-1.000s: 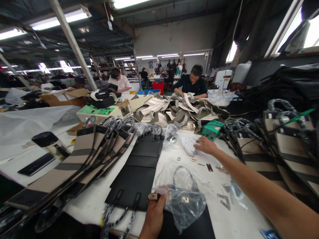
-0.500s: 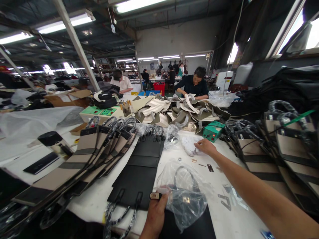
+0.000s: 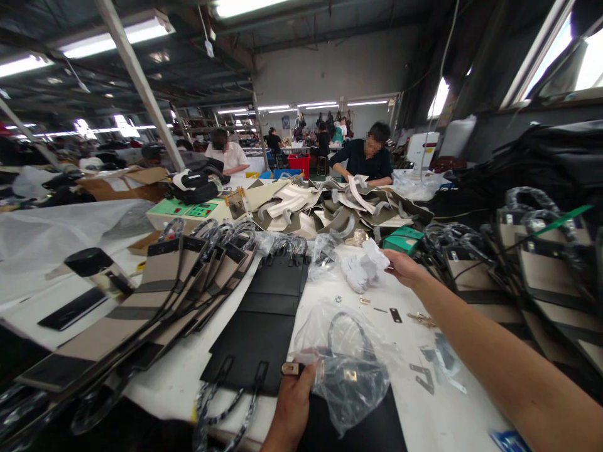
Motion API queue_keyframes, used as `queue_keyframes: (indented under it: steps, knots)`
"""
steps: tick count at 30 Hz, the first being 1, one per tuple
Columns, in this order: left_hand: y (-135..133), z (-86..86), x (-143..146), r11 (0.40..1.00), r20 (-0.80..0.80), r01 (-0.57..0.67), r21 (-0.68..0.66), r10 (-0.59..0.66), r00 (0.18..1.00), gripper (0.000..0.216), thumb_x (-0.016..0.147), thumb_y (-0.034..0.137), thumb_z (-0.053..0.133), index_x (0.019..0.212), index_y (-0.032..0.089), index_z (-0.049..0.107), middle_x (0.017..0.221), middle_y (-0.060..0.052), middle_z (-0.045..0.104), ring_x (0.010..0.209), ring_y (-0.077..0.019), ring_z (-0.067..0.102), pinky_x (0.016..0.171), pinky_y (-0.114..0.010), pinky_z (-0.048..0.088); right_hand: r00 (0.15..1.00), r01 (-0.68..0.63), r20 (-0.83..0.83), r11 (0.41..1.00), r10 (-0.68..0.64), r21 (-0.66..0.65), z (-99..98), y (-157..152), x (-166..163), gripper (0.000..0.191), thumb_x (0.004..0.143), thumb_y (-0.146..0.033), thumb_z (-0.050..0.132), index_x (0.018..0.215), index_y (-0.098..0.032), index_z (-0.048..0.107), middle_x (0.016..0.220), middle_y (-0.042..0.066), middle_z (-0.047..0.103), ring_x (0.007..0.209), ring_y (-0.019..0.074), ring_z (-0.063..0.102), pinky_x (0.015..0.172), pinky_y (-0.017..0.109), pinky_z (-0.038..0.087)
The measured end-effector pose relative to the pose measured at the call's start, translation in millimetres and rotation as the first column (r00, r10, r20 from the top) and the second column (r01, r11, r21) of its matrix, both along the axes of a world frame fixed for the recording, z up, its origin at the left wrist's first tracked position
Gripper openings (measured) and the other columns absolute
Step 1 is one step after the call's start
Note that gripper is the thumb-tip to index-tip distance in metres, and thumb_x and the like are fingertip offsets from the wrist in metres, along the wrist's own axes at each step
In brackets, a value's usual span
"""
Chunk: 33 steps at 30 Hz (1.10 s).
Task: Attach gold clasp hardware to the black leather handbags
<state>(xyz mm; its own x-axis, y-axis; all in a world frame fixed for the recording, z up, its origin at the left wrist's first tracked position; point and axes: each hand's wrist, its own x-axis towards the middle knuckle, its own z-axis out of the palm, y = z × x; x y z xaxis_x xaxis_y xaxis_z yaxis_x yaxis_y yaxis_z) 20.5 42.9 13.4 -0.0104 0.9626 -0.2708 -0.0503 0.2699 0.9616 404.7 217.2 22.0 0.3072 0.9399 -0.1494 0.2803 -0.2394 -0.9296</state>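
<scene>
My left hand [image 3: 294, 392] is closed around a black leather strap with a gold metal plate [image 3: 291, 368] at its end. Right beside it lies a small black handbag [image 3: 346, 380] in a clear plastic bag, over a black leather panel [image 3: 358, 420]. Farther out, my right hand [image 3: 402, 267] pinches crumpled white paper [image 3: 375, 256], lifting one part off a white wad [image 3: 357, 273] on the table. Below that are a small gold fitting [image 3: 364, 301] and a dark plate with holes [image 3: 394, 315].
Black bag panels [image 3: 264, 314] with plastic-wrapped handles lie left of centre. Stacks of beige panels stand left [image 3: 155, 282] and right [image 3: 475, 282]. A green box [image 3: 402, 240] sits behind my right hand. Metal brackets [image 3: 424, 376] lie at right. A co-worker [image 3: 365, 157] works across the table.
My right hand has moved slightly up and to the right, drawing white paper up from the wad. Brass pieces beside my forearm now show. My left hand keeps its grip on the strap.
</scene>
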Motion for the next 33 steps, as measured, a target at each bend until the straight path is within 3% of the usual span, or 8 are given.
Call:
queue_keyframes:
  steps: [6, 12, 16, 18, 20, 24, 27, 33]
  knots:
    - [-1, -2.8, 1, 1.000, 0.022, 0.007, 0.005, -0.007, 1.000, 0.051, 0.073, 0.053, 0.067, 0.104, 0.013, 0.073, 0.113, -0.013, 0.072, 0.120, -0.0353, 0.059, 0.110, -0.045, 0.038, 0.995, -0.071, -0.062, 0.997, 0.072, 0.016, 8.1, 0, -8, 0.036, 0.083, -0.048, 0.057, 0.105, -0.023, 0.069, 0.098, 0.006, 0.075, 0.084, 0.0193, 0.069, 0.073, 0.031, 0.056]
    - [0, -3.2, 0, 1.000, 0.031, 0.008, 0.007, -0.008, 0.999, 0.049, 0.074, 0.052, 0.067, 0.103, 0.013, 0.073, 0.110, -0.014, 0.073, 0.117, -0.0350, 0.061, 0.108, -0.045, 0.040, 0.957, 0.140, 0.264, 0.989, -0.121, -0.055, -2.9, -10, 4, 0.015, 0.075, -0.038, 0.065, 0.074, -0.025, 0.072, 0.075, 0.006, 0.073, 0.082, 0.0257, 0.068, 0.074, 0.037, 0.053]
    - [4, -5.0, -4, 0.997, 0.019, 0.079, 0.020, -0.080, 0.997, 0.049, 0.075, 0.052, 0.067, 0.103, 0.013, 0.074, 0.112, -0.013, 0.073, 0.118, -0.0345, 0.060, 0.108, -0.044, 0.041, 0.851, 0.235, 0.469, 0.970, -0.235, 0.060, -5.2, -21, 8, 0.026, 0.079, -0.038, 0.060, 0.095, -0.024, 0.075, 0.110, 0.011, 0.072, 0.110, 0.0317, 0.061, 0.091, 0.041, 0.046]
    - [6, -5.9, -7, 0.992, 0.028, 0.123, 0.022, -0.123, 0.992, 0.049, 0.075, 0.053, 0.068, 0.104, 0.014, 0.074, 0.112, -0.014, 0.073, 0.117, -0.0345, 0.061, 0.107, -0.044, 0.042, 0.829, 0.191, 0.513, 0.975, -0.223, 0.115, -6.9, -25, 0, 0.035, 0.081, -0.042, 0.059, 0.110, -0.027, 0.071, 0.128, 0.007, 0.065, 0.120, 0.0291, 0.055, 0.098, 0.038, 0.042]
    - [6, -6.0, -7, 0.993, 0.034, 0.120, 0.017, -0.120, 0.992, 0.050, 0.074, 0.054, 0.069, 0.102, 0.014, 0.074, 0.110, -0.014, 0.073, 0.115, -0.0351, 0.062, 0.106, -0.046, 0.043, 0.829, 0.128, 0.533, 0.984, -0.173, 0.122, -10.4, -25, -10, 0.038, 0.073, -0.045, 0.068, 0.109, -0.030, 0.072, 0.129, 0.004, 0.065, 0.121, 0.0280, 0.055, 0.099, 0.036, 0.041]
    - [3, -3.7, -3, 0.999, 0.039, 0.041, 0.006, -0.042, 0.998, 0.049, 0.073, 0.053, 0.069, 0.102, 0.014, 0.074, 0.107, -0.013, 0.074, 0.114, -0.0352, 0.062, 0.106, -0.046, 0.043, 0.852, 0.128, 0.504, 0.989, -0.144, 0.068, -18.0, -18, -18, 0.031, 0.061, -0.037, 0.075, 0.090, -0.026, 0.075, 0.111, 0.007, 0.072, 0.107, 0.0314, 0.062, 0.088, 0.037, 0.047]
    - [0, -2.2, 0, 1.000, 0.042, 0.024, 0.004, -0.025, 0.999, 0.049, 0.074, 0.052, 0.068, 0.103, 0.013, 0.074, 0.110, -0.013, 0.073, 0.115, -0.0351, 0.062, 0.107, -0.045, 0.041, 0.889, 0.187, 0.415, 0.981, -0.193, 0.056, -18.4, -10, -9, 0.025, 0.071, -0.038, 0.063, 0.088, -0.024, 0.074, 0.100, 0.008, 0.075, 0.098, 0.0301, 0.066, 0.078, 0.036, 0.051]
    - [1, -3.0, -1, 1.000, 0.003, -0.003, -0.001, 0.003, 1.000, 0.050, 0.073, 0.052, 0.069, 0.104, 0.014, 0.073, 0.113, -0.013, 0.072, 0.118, -0.0349, 0.060, 0.108, -0.044, 0.040, 0.969, 0.162, 0.179, 0.985, -0.170, 0.056, -16.9, -13, 4, 0.040, 0.088, -0.042, 0.041, 0.105, -0.019, 0.069, 0.093, 0.014, 0.075, 0.080, 0.0260, 0.072, 0.061, 0.033, 0.054]
